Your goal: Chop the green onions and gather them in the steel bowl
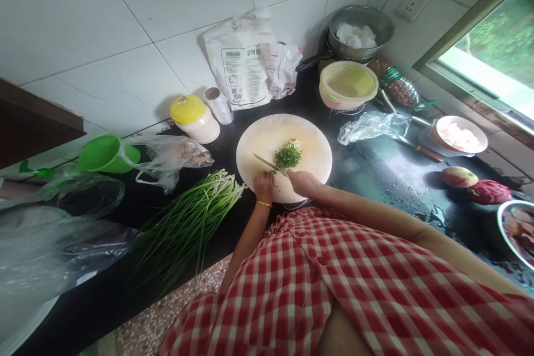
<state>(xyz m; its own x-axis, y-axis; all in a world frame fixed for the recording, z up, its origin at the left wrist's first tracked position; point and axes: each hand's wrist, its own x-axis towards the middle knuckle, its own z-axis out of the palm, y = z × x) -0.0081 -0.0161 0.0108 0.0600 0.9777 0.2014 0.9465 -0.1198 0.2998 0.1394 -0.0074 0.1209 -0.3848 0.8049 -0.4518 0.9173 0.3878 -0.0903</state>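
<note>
A round white cutting board [258, 142] lies on the black counter [375, 172]. A small pile of chopped greens [288, 154] sits near the board's middle. My right hand [303, 181] is closed round the handle of a knife [267, 163], whose blade points left just beside the pile. My left hand [263, 186], with a gold bangle at the wrist, rests on the board's near edge below the blade, fingers curled, nothing visible in them. A long bunch of green chives [187, 222] lies left of the board.
Behind the board stand white pouches [246, 67], a yellow-lidded jar [194, 117], a yellow colander [348, 83] and a pan [359, 30]. A green cup [106, 153] and plastic bags are at left. A bowl [459, 136], a peach [459, 177] and a dragon fruit [488, 192] are at right.
</note>
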